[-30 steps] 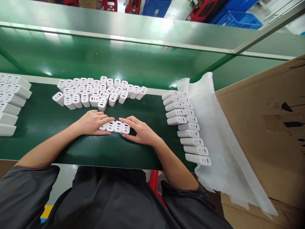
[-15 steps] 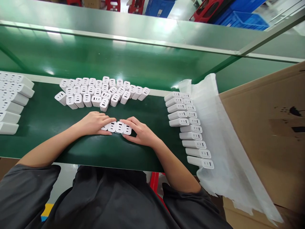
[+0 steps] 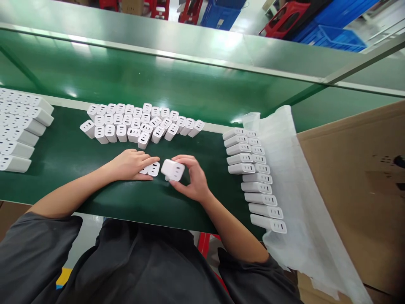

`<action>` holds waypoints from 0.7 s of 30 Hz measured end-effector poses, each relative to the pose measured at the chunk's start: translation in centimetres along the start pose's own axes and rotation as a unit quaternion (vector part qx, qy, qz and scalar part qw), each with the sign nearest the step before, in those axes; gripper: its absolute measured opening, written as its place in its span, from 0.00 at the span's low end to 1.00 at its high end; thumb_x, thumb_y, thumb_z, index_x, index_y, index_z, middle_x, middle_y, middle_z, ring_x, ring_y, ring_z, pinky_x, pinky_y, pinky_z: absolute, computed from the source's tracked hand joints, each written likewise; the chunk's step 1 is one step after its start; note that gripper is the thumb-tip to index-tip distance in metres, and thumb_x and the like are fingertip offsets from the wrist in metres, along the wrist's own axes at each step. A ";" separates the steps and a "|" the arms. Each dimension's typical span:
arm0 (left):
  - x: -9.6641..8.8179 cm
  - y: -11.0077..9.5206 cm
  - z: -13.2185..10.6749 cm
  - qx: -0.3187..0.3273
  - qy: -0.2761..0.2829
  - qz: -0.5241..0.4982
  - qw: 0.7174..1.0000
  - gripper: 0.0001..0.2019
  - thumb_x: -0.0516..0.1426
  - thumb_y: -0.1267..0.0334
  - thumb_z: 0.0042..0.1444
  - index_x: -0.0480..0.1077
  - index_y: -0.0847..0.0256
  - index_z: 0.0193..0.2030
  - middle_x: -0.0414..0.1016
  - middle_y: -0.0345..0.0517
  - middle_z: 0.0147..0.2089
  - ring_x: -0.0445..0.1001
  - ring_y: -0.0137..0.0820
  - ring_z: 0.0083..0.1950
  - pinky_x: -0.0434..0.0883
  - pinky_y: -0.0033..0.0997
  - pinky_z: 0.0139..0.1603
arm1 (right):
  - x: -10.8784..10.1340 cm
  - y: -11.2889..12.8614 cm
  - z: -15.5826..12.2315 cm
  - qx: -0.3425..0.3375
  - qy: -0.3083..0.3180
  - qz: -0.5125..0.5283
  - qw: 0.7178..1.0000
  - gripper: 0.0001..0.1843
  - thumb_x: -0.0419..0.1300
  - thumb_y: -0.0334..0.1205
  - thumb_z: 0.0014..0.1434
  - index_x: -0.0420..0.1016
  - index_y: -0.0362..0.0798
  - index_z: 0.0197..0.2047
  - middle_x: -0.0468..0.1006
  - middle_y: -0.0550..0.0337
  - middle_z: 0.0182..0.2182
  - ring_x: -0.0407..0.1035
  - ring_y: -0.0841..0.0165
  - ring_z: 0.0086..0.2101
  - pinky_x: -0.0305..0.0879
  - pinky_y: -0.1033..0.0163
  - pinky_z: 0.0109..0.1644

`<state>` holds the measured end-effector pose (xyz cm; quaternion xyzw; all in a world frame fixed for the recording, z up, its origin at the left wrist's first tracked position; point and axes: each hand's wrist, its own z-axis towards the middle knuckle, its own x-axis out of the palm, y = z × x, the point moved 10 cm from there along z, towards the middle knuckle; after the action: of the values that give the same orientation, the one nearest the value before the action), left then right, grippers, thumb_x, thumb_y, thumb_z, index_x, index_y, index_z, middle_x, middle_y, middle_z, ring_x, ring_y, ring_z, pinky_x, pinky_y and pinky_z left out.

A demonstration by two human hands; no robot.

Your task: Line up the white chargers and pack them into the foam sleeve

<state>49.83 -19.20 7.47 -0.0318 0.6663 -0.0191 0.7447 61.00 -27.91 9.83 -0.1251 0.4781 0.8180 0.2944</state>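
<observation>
White USB wall chargers with port slots in their end faces are all over the green table. My left hand [image 3: 131,164] rests on the tabletop, closed around a short row of upright chargers [image 3: 154,169]; its fingers partly cover them. Pinched between the thumb and fingers of my right hand [image 3: 195,179] is a white charger [image 3: 172,169], tilted and slightly blurred. Its ports face right, and a second one behind it cannot be ruled out. A gap separates it from the left hand's row.
Behind my hands stands a loose cluster of chargers [image 3: 122,133]. Packed rows of chargers [image 3: 19,135] fill the left end. Two columns of lying chargers [image 3: 256,188] line the right side, beside a white foam sheet [image 3: 300,202] and a cardboard box [image 3: 357,169]. A metal-edged green barrier [image 3: 177,80] runs behind.
My right hand has pulled away rightward from the row and tilted the charger it holds. The left hand stays on the shortened row. The view has shifted slightly.
</observation>
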 end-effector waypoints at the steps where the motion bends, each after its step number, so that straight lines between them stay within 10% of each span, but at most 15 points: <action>1: -0.1 0.0 0.0 0.000 -0.001 -0.001 1.000 0.29 0.51 0.41 0.66 0.67 0.64 0.62 0.80 0.49 0.41 0.78 0.36 0.39 0.66 0.33 0.36 | -1.6 0.0 0.1 0.004 -0.030 0.012 0.999 0.26 0.63 0.46 0.60 0.58 0.57 0.58 0.71 0.52 0.48 0.71 0.57 0.48 0.72 0.47 0.51; 11: -1.0 0.1 0.1 0.013 -0.043 -0.007 0.999 0.29 0.48 0.42 0.68 0.69 0.62 0.62 0.81 0.50 0.45 0.80 0.38 0.42 0.71 0.35 0.38 | -17.7 -3.9 -5.7 0.291 -0.004 -0.343 0.893 0.17 0.60 0.54 0.58 0.70 0.52 0.43 0.73 0.54 0.39 0.70 0.55 0.43 0.68 0.49 0.47; 21: -0.6 0.3 0.3 -0.001 -0.002 -0.020 1.000 0.31 0.49 0.41 0.67 0.65 0.61 0.66 0.80 0.52 0.49 0.79 0.40 0.45 0.70 0.36 0.42 | -18.0 -7.9 -8.8 0.441 0.046 -0.436 0.783 0.22 0.59 0.61 0.52 0.68 0.51 0.40 0.72 0.48 0.48 0.62 0.47 0.51 0.59 0.45 0.51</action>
<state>50.01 -18.90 8.08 -0.0456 0.6639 -0.0330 0.7457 79.40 -39.01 8.43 -0.2144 0.6944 0.2952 0.6203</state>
